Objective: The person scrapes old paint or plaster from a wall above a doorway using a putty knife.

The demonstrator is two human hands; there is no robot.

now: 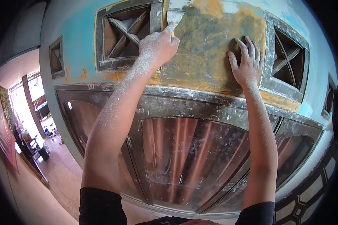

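My left hand (156, 47), dusted with white powder, is closed around a putty knife (174, 17). Its pale, wide blade points up and lies against or very near the wall beside the left vent frame; contact cannot be told. Between the two vents spreads a wall panel (202, 48) with patchy yellow-orange and grey-green coating. Against the right part of this panel, my right hand (246, 63) rests with fingers spread, holding nothing. White dust also covers both forearms.
Square vents with crossed bars, one left (125, 32) and one right (287, 58), flank the panel. Below them runs a dusty wooden ledge (187, 93) over glazed window panels (184, 157) with reddish curtains. At far left, a doorway (33, 90) opens onto a tiled floor.
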